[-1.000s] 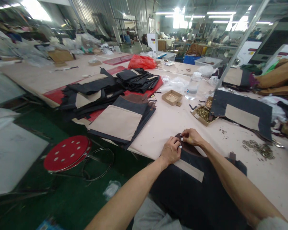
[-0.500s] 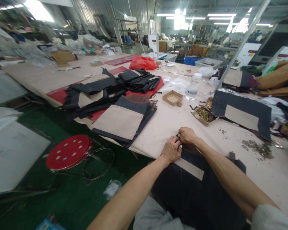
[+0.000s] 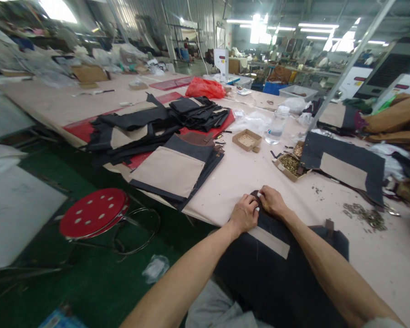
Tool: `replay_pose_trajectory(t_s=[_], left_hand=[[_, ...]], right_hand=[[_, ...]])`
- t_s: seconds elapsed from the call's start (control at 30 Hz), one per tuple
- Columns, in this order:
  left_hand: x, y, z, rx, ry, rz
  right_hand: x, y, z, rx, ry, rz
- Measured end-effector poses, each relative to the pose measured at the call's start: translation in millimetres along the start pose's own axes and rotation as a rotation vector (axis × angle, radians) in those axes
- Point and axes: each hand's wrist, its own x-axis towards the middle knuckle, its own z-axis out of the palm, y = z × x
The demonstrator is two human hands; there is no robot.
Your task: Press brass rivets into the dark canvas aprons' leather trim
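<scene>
A dark fabric piece (image 3: 256, 273) with a beige strip (image 3: 270, 241) sewn on it drapes from the table edge over my lap. My left hand (image 3: 245, 212) is closed, fingers curled over its top end. Beside it, my right hand (image 3: 270, 199) pinches the brown, leather-looking edge (image 3: 255, 195) of the same piece. White coverings show on some fingertips. What lies between the fingers is mostly hidden.
Ahead lie an open box of small fittings (image 3: 246, 140), a box of brass-coloured fittings (image 3: 289, 165) and a water bottle (image 3: 276, 125). Loose metal pieces (image 3: 365, 215) lie right. Dark fabric pieces (image 3: 167, 171) are stacked left, above a red stool (image 3: 94, 212).
My right hand has shifted slightly right and down, uncovering more of the brown edge. My left hand keeps its hold on the fabric. The view has shifted slightly.
</scene>
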Motion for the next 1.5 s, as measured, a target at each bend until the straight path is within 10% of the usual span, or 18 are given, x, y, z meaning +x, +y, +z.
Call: replay_pose_trajectory(t_s=[0.5,0.93,1.17,1.33,1.5], left_hand=[[8.6,0.4,-5.4,-0.014,0.017,0.004],[15.1,-0.6,-5.0,-0.016,0.037,0.002],[22.5,-6.5,2.0,-0.032,0.025,-0.022],[25.4,-2.0,-0.5,-0.004,0.014,0.001],[27.7,1.7,3.1,0.025,0.048,0.021]], right_hand=[[-4.7,-3.6,-6.1,0.101,0.093,-0.068],[99.0,6.3,-37.6,0.284,-0.66,0.494],[125.2,22.1,-28.0,0.167,-0.781,0.526],[102.0,-0.1,-53.9,0.105,-0.594,0.456],[-2.8,-12.3,-91.6,0.162,0.085,0.32]])
